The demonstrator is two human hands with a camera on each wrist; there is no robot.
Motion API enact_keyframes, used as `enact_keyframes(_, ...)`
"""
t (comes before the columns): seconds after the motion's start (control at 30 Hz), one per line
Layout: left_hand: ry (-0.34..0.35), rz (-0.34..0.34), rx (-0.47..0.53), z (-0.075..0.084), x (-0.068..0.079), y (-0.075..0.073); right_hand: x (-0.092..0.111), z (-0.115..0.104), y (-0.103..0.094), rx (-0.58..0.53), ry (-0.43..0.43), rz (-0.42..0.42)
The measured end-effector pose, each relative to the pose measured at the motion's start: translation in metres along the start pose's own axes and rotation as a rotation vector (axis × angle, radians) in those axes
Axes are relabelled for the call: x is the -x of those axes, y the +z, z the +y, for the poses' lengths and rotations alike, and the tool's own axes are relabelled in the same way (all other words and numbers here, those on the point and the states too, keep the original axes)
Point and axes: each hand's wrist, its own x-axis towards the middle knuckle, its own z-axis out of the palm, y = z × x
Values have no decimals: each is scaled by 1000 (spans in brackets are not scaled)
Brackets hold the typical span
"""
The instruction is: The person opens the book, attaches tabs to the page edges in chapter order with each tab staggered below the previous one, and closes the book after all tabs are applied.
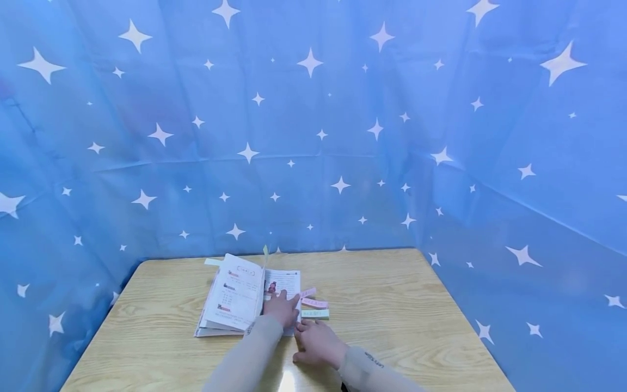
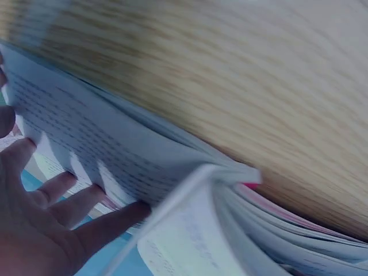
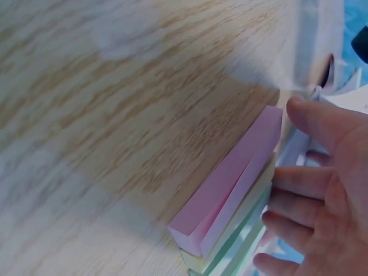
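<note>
An open book (image 1: 237,296) lies on the table, its left-hand pages raised and its right page flatter. On the right page rests my left hand (image 1: 281,309), fingers spread. In the left wrist view the straight fingertips touch a printed page (image 2: 98,126) near the fold. My right hand (image 1: 318,343) is low beside the book's lower right corner, thumb apart from the fingers. The right wrist view has its fingertips right at a layered stack of pink, yellow and green sticky notes (image 3: 230,184). Pink tabs (image 1: 315,302) and a green tab (image 1: 315,313) lie along the book's right edge.
The wooden table (image 1: 401,305) extends to both sides of the book. A pale tab (image 1: 213,262) sticks out at the book's upper left, and a yellow-green tab (image 1: 265,250) at its top. Blue star-patterned curtains (image 1: 313,109) hang behind and beside the table.
</note>
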Motion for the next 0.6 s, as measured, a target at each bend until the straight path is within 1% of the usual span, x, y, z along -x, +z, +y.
enact_keyframes(0.07, -16, 6, -11, 3, -2, 1, 0, 0, 0, 2, -5, 15)
enact_keyframes(0.13, -30, -6, -21, 6, -3, 3, 0, -1, 0, 6, -7, 24)
enact_keyframes(0.23, -30, -10, -51, 7, -5, 2, -1, -2, 1, 17, -11, 38)
enact_keyframes(0.37, 12, -11, -65, 7, -3, -2, -1, -2, 1, 22, -4, 33)
enact_keyframes(0.43, 29, -30, -34, 6, 0, -4, -1, -1, 1, 21, 0, 26)
enact_keyframes(0.5, 51, -48, 0, 1, 3, -6, -2, 0, 1, 18, 4, 15)
enact_keyframes(0.6, 88, -54, 25, -9, 7, -8, -3, 1, 2, 5, 8, 4)
